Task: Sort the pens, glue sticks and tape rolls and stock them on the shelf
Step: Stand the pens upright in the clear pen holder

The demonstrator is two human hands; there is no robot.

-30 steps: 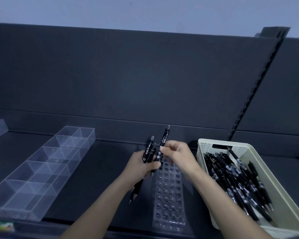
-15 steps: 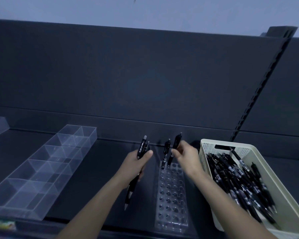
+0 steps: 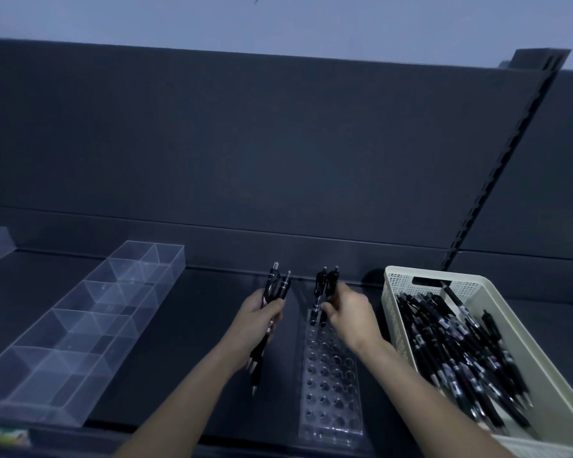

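- Left hand [image 3: 260, 314] grips a pen bundle [image 3: 273, 285], near upright, clickers up, tips down.
- Right hand [image 3: 351, 312] pinches a pen [image 3: 332, 279], upright, tip in the far row of the clear rack [image 3: 331, 391].

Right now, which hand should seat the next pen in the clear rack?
Right. The right hand is over the far end of the rack, at the two standing pens; the left hand grips the spare pens beside it.
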